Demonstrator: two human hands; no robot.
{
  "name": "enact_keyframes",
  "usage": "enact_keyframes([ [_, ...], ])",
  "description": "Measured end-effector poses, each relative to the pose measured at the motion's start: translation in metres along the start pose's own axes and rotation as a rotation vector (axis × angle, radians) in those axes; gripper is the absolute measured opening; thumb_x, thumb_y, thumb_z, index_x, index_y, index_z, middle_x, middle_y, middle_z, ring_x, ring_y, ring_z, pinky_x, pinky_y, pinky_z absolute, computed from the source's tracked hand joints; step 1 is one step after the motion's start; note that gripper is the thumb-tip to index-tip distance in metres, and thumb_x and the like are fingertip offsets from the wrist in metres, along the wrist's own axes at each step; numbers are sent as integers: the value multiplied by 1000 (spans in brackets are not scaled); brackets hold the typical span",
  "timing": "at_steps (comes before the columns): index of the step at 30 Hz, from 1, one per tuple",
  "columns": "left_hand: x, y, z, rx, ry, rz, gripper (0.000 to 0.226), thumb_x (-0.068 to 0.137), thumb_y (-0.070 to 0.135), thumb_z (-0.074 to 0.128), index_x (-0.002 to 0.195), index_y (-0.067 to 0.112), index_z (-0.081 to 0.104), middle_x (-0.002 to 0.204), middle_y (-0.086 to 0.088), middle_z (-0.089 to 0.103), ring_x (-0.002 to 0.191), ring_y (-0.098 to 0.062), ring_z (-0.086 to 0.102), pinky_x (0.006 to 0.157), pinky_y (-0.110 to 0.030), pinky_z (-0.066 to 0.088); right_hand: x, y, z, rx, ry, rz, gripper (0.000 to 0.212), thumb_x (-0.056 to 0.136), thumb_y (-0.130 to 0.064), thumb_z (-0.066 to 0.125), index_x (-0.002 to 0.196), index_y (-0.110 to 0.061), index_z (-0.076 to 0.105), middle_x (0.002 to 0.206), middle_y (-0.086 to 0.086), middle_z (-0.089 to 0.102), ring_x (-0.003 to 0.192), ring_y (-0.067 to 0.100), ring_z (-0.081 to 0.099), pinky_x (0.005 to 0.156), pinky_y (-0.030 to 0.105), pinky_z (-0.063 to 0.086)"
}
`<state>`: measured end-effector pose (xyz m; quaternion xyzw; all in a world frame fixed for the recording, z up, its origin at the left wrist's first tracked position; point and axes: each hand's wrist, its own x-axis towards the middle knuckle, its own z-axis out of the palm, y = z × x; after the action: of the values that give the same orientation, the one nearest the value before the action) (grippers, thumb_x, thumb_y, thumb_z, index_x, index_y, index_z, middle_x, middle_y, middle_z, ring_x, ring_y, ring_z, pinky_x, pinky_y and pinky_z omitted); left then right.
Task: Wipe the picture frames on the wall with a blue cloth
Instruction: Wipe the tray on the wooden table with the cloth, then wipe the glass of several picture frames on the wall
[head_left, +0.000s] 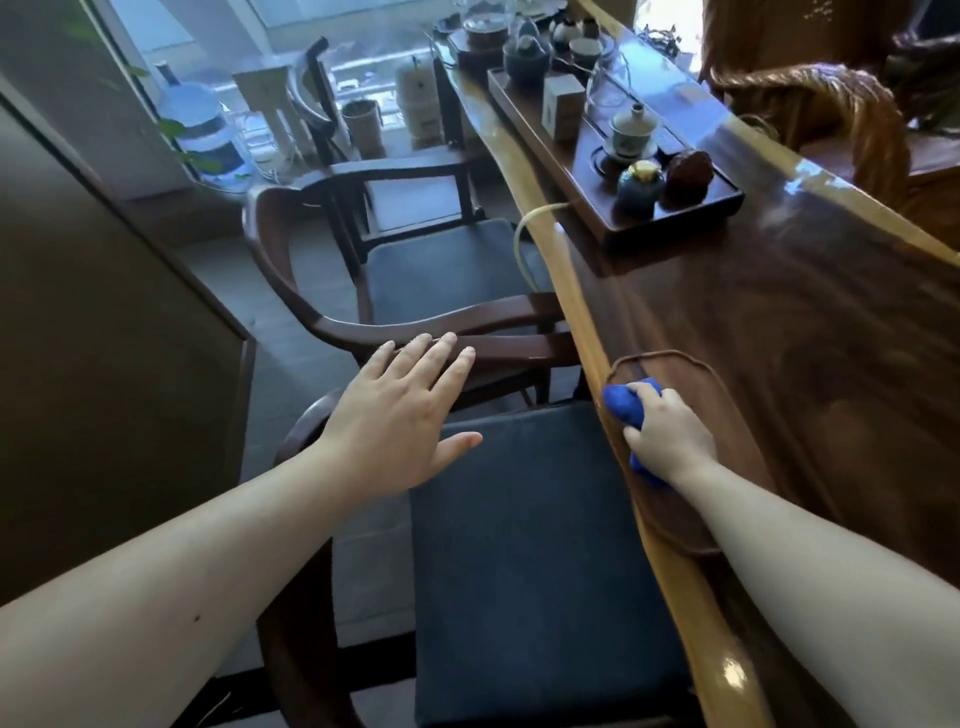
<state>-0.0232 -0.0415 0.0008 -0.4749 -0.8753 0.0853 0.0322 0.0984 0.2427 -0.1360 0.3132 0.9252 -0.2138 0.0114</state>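
Observation:
A bunched blue cloth (625, 404) sits in my right hand (667, 434), which is closed around it at the near edge of a long dark wooden table (810, 332). The cloth rests over a brown mat (727, 415) on the table. My left hand (402, 410) hovers flat with fingers spread above the wooden chair (395, 332), holding nothing. No picture frame or wall with frames is in view.
A dark tray (685, 218) with a teapot, cups and jars stands farther along the table. Two wooden chairs with dark cushions (530, 561) stand along the table's left side. A panel (104, 322) rises at left. A water jug (202, 130) stands by the window.

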Motion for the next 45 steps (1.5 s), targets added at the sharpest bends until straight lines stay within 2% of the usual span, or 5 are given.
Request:
enact_keyframes([
  [11, -141, -159, -58, 162, 58, -187, 82, 88, 66, 23, 147, 10, 27, 151, -17, 37, 138, -34, 35, 110, -54, 33, -34, -287, -28, 38, 153, -644, 59, 72, -24, 68, 126, -26, 47, 107, 9, 53, 93, 33, 56, 69, 40, 50],
  [24, -354, -359, -193, 470, 197, -458, 80, 88, 65, 31, 145, 9, 27, 151, -18, 36, 137, -36, 33, 111, -54, 31, -135, -644, -63, 165, 356, -1120, 57, 79, -24, 63, 132, -32, 42, 116, 8, 53, 93, 33, 55, 62, 34, 45],
  [38, -431, -466, -301, 694, 217, -696, 80, 86, 64, 28, 144, 9, 32, 148, -17, 41, 136, -35, 37, 111, -53, 29, -165, -854, -90, 344, 476, -1365, 54, 82, -25, 59, 132, -35, 38, 121, 5, 50, 93, 27, 55, 62, 34, 46],
  [42, -420, -503, -308, 706, 185, -759, 82, 89, 65, 19, 150, 12, 6, 160, -14, 15, 146, -30, 13, 117, -50, 12, -134, -910, -90, 422, 458, -1408, 53, 83, -25, 59, 132, -34, 41, 122, 5, 50, 91, 25, 54, 65, 31, 42],
  [45, -403, -535, -312, 747, 171, -823, 81, 90, 64, 21, 150, 13, 3, 161, -13, 9, 147, -29, 7, 118, -48, 7, -103, -954, -90, 502, 432, -1442, 51, 85, -26, 59, 132, -34, 42, 123, 4, 49, 93, 22, 53, 67, 29, 39],
])
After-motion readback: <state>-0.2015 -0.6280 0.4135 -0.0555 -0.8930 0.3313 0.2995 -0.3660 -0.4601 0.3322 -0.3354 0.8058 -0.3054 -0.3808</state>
